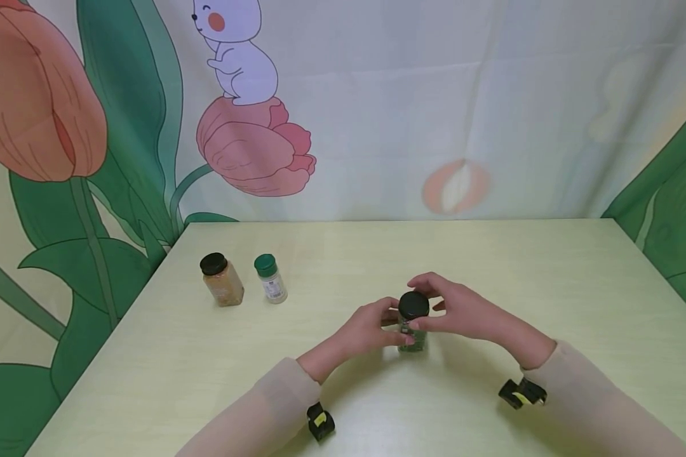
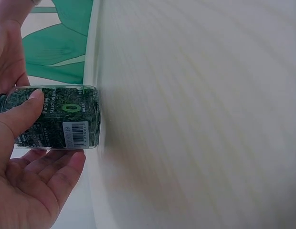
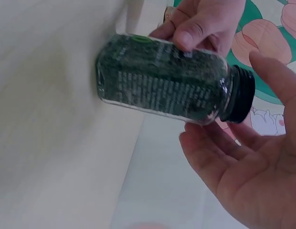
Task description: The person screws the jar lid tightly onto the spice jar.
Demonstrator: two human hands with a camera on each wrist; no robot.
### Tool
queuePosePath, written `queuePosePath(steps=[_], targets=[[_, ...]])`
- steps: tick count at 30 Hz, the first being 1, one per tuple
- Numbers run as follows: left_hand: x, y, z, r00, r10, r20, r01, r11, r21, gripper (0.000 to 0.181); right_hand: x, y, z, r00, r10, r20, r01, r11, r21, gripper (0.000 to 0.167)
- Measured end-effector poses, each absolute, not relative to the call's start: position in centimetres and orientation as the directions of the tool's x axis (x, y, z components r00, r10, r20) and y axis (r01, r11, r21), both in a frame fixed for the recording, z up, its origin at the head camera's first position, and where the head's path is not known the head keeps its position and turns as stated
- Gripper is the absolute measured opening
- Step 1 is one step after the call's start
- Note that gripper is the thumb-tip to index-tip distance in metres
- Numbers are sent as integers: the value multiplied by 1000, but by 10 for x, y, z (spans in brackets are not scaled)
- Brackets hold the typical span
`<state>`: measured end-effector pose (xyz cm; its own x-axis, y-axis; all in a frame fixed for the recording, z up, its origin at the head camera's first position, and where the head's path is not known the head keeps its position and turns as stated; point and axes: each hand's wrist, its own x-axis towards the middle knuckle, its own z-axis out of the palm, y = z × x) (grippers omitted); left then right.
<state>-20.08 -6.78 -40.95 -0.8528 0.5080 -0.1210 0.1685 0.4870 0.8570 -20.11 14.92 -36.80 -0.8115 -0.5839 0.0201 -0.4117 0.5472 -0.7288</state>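
Observation:
A clear glass jar of parsley (image 2: 57, 117) with dark green flakes and a black lid (image 1: 414, 304) is roughly upright, its base at or just above the tabletop. My left hand (image 1: 366, 330) holds the jar's body, thumb across the labelled side and fingers along the opposite side. Around the upper part, my right hand (image 1: 463, 309) is spread. In the right wrist view its thumb (image 3: 277, 76) stands apart from the lid, and its fingers lie close beside the jar's neck; whether they touch the glass I cannot tell.
On the left of the pale table (image 1: 148, 381) stand a black-lidded jar of tan contents (image 1: 225, 285) and a smaller green-capped bottle (image 1: 273, 284). Behind the table's far edge hangs a cloth (image 1: 371, 127) printed with flowers and a white animal.

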Motion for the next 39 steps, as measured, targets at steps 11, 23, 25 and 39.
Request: queuePosePath(steps=[11,23,25,39], targets=[[-201,-68,-409,-852,512,-111,171,472,865,49,-220,162,-362,-691,-719,-75,-422,485,-766,66],[-201,-68,-410,-851,511,-123,164,479,863,51,-232,163,-361,-636,-762,-118,-378,441,-814,58],[-200,-68,-410,-851,512,-120,165,477,863,51,-233,163,-361,-633,-766,-116,-383,440,-813,55],[-202,-67,-412,-846,516,-136,149,473,868,50,-231,162,-364,-659,-742,-121,-355,449,-820,44]])
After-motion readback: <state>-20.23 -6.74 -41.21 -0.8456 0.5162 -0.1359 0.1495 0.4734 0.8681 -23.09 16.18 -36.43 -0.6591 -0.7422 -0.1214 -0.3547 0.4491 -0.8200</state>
